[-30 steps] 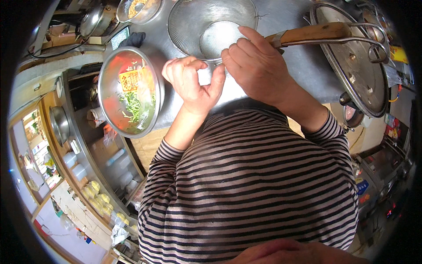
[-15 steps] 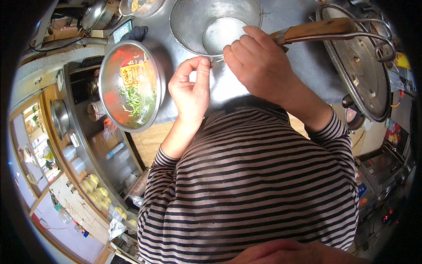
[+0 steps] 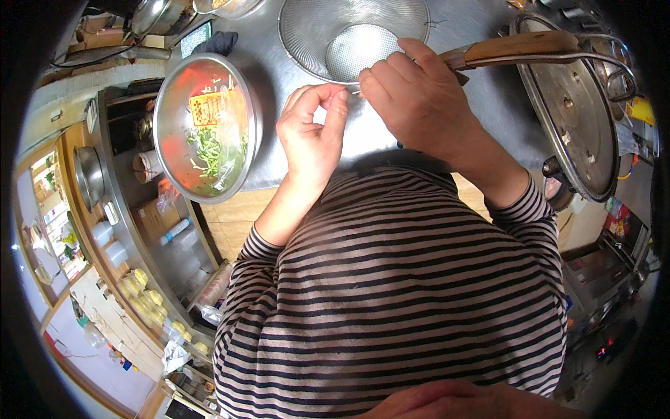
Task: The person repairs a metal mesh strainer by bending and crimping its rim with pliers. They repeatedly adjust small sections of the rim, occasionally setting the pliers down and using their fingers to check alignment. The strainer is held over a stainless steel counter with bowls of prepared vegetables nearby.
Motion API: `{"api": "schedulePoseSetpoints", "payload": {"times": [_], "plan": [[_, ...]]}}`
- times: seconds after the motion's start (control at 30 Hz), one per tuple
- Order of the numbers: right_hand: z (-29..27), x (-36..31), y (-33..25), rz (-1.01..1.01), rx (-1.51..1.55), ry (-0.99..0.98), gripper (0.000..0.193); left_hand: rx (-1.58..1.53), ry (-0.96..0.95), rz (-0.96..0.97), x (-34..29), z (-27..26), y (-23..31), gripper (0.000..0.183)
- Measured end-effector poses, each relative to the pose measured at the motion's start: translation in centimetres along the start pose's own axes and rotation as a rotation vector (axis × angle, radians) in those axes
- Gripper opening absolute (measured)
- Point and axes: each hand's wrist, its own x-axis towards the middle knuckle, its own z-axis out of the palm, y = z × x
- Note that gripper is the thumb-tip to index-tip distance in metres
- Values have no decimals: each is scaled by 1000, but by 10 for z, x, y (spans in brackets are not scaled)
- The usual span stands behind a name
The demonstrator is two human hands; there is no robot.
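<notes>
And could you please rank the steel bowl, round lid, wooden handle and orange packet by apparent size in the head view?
1. Steel bowl and round lid: too alike to rank
2. Wooden handle
3. Orange packet

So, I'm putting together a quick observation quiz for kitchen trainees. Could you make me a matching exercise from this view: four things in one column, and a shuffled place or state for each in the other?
Things
1. Green shreds
2. Mesh strainer
3. Round lid
4. Left hand

Places and states
A. At the top centre of the view
B. Thumb and finger brought together at the tips
C. Inside the steel bowl
D. Toward the right side of the view

Right pairs: 1-C, 2-A, 3-D, 4-B
</notes>
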Motion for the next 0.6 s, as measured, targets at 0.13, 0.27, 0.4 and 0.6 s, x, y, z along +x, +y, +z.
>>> {"api": "schedulePoseSetpoints", "payload": {"times": [0.13, 0.27, 0.4, 0.6], "plan": [[-2, -1, -1, 11, -59, -79, 7, 50, -2, 68, 1, 0, -2, 6], [2, 1, -2, 27, 1, -38, 6, 74, -13, 64, 0, 0, -1, 6], [7, 4, -4, 10, -30, 18, 7, 64, -4, 48, 0, 1, 0, 6], [9, 6, -5, -40, -93, 8, 10, 90, 37, 105, -1, 1, -4, 8]]}}
